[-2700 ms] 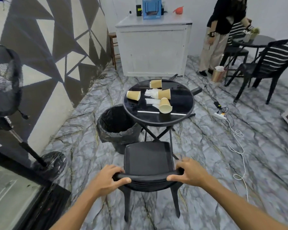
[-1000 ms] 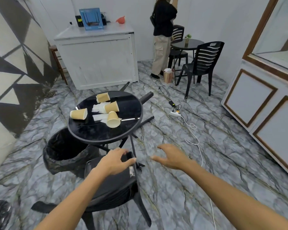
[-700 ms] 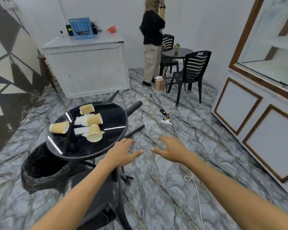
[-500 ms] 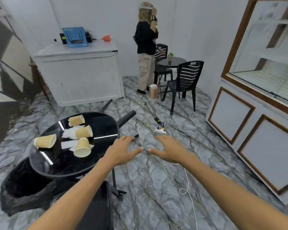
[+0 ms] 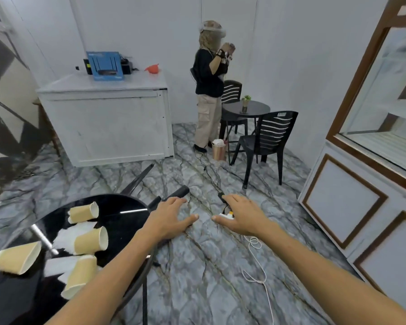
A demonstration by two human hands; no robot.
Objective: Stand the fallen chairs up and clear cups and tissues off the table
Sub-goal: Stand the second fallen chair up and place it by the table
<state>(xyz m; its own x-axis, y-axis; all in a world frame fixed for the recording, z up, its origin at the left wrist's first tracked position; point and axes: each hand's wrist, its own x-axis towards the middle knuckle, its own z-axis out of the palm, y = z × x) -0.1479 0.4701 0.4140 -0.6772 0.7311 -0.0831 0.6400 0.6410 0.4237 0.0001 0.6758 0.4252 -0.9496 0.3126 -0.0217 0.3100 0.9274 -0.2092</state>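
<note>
A round black table [image 5: 124,207] fills the lower left. On it lie several tan paper cups [image 5: 90,238] tipped on their sides, among white tissues [image 5: 68,233]. Behind the table a fallen black chair lies on the floor; only its legs [image 5: 176,193] stick out past the table's far edge. My left hand [image 5: 169,219] is stretched out past the table's right rim, fingers spread, holding nothing. My right hand [image 5: 242,216] reaches forward beside it, also open and empty, over the floor.
A white power strip and cable [image 5: 256,259] trail across the marble floor under my right hand. A white counter [image 5: 108,118] stands at the back. A person [image 5: 209,95] stands by a second black table [image 5: 246,109] with upright chairs [image 5: 265,141]. White cabinets [image 5: 361,202] line the right.
I let go of the chair I had stood up and moved right around the table. Both hands now reach forward empty, and the fallen chair's legs have come closer.
</note>
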